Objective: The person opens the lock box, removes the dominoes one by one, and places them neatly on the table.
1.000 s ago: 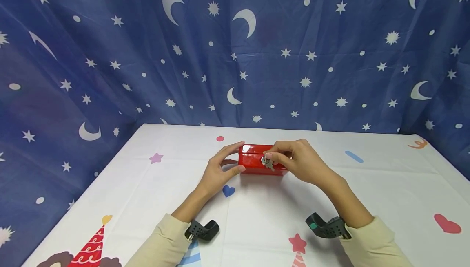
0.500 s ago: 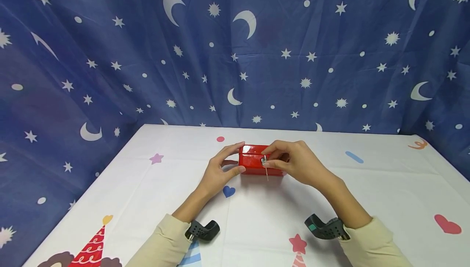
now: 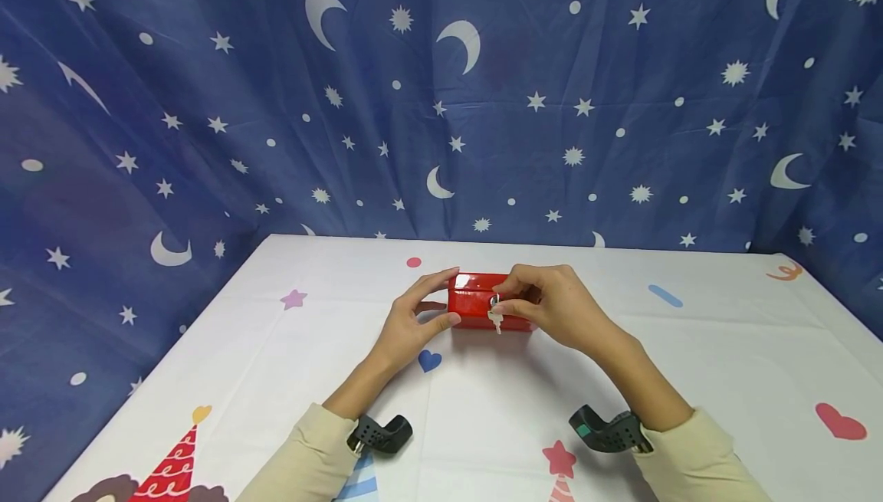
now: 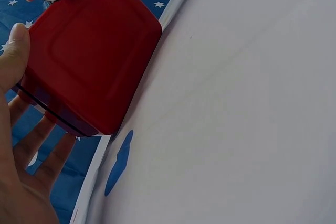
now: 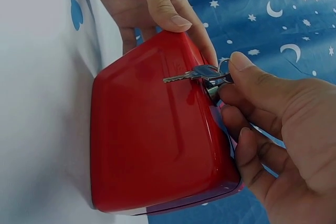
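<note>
A small glossy red box (image 3: 472,302) with a seam below its top rests on the white table in the head view. My left hand (image 3: 411,322) holds its left end, thumb (image 4: 16,51) on the front and the other fingers spread along the end. Between thumb and forefinger, my right hand (image 3: 555,304) pinches a key at the round metal lock (image 5: 212,93) on the box front. A second silver key (image 5: 185,76) dangles from a ring (image 5: 222,65) in the right wrist view. The pinched key is mostly hidden by my fingers.
The white tablecloth (image 3: 276,379) carries printed shapes, among them a blue heart (image 3: 429,361) just in front of the box. Behind the table hangs a dark blue curtain (image 3: 372,65) with moons and stars.
The dangling key has swung from leaning right, through edge-on, to hanging down with its flat side showing. My right hand has shifted slightly left; my left hand and the box stay put.
</note>
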The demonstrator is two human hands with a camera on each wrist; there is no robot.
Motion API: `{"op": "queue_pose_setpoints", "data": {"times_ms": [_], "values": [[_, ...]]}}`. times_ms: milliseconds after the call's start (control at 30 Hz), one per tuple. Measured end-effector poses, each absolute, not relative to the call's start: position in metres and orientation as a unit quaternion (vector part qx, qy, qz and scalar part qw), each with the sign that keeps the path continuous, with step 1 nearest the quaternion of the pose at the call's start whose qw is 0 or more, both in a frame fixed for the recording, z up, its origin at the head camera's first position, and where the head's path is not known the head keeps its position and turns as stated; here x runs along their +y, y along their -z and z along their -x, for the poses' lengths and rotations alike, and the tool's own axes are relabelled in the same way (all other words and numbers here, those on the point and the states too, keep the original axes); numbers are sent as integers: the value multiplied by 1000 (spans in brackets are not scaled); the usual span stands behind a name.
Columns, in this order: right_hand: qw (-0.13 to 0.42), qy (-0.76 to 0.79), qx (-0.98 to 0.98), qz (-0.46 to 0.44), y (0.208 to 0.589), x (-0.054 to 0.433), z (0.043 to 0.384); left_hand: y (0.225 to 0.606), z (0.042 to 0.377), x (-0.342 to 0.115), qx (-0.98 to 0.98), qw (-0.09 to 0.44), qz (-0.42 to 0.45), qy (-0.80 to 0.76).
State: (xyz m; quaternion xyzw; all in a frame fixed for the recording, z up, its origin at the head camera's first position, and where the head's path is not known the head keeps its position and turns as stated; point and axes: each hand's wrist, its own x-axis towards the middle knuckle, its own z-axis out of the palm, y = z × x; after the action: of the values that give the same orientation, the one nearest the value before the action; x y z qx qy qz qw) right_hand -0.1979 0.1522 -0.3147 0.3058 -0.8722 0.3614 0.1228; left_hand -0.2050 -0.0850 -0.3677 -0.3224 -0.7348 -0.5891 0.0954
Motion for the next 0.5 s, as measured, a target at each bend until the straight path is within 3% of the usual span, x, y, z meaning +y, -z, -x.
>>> {"op": "queue_pose_setpoints", "data": {"times_ms": [500], "values": [[138, -359, -866, -321, 317, 151, 199, 370, 207, -84, -726, 98, 326, 598]]}}
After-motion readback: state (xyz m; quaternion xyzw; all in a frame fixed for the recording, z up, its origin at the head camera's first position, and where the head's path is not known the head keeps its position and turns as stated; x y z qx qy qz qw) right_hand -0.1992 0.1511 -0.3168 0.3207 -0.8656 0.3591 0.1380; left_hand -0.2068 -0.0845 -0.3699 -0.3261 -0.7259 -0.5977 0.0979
